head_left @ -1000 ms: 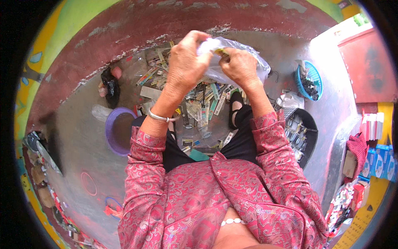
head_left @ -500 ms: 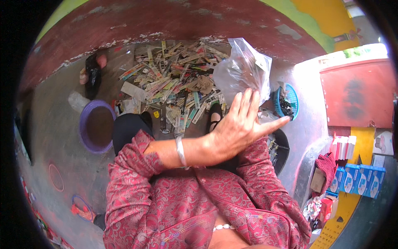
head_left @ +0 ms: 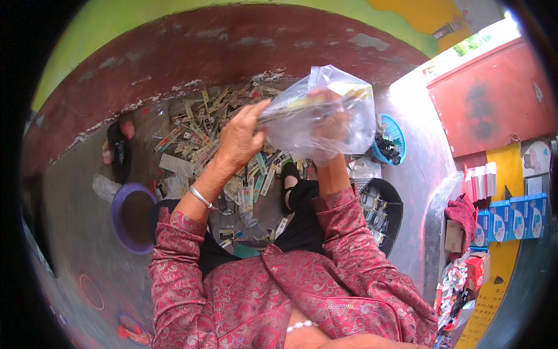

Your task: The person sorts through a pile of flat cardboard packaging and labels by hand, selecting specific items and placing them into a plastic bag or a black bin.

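Observation:
A clear plastic bag (head_left: pixel 343 113) is held up in front of me, with flat strip-like packets inside it. My right hand (head_left: pixel 330 125) is behind the bag and grips it from below; the hand shows only through the plastic. My left hand (head_left: pixel 241 139) pinches the end of a packet at the bag's mouth. A metal bangle sits on my left wrist. Below the hands, a heap of several small packets (head_left: pixel 215 131) lies on the grey floor by the red wall.
A purple bowl (head_left: pixel 119 200) stands at my left. A blue basket (head_left: pixel 394 139) and a black tray (head_left: pixel 386 203) with small items are at my right. Blue boxes (head_left: pixel 511 215) and white packs (head_left: pixel 479 180) line a yellow ledge at far right. A black sandal (head_left: pixel 119 154) lies left.
My left hand, stretched across my body half a second ago, has come back up to the bag's mouth. The bag has moved to the middle and both hands hold it.

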`<action>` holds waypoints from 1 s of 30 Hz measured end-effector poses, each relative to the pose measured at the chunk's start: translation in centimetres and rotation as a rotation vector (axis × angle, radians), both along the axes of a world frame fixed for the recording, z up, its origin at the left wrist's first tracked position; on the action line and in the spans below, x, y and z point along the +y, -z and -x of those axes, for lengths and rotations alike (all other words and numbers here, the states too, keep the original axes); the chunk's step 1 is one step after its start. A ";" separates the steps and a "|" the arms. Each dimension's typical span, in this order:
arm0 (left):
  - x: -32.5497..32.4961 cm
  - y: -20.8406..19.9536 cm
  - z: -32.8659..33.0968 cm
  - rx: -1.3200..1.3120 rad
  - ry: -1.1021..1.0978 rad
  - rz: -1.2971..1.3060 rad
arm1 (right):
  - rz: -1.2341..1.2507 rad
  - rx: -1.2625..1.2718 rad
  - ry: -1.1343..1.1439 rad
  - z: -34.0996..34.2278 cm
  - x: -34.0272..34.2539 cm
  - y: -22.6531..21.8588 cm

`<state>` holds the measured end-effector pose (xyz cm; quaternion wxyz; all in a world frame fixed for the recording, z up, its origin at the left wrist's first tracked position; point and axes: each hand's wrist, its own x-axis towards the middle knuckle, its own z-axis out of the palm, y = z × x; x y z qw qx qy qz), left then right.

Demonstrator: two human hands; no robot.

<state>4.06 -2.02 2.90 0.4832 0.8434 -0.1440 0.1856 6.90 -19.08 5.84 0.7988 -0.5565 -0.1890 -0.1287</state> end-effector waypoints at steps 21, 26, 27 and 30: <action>4.4 -2.4 -1.1 0.379 0.178 0.509 | 0.367 -0.110 0.401 -1.8 -1.5 1.4; -0.2 -4.4 -0.4 -0.084 0.040 0.245 | -0.007 0.254 0.055 -0.5 1.3 0.5; -0.7 -4.2 -0.6 -0.125 -0.044 0.319 | -0.021 0.271 0.049 0.2 1.8 -0.3; 0.1 -4.1 -0.9 -0.124 0.019 0.461 | 0.128 0.201 0.121 0.3 2.3 0.5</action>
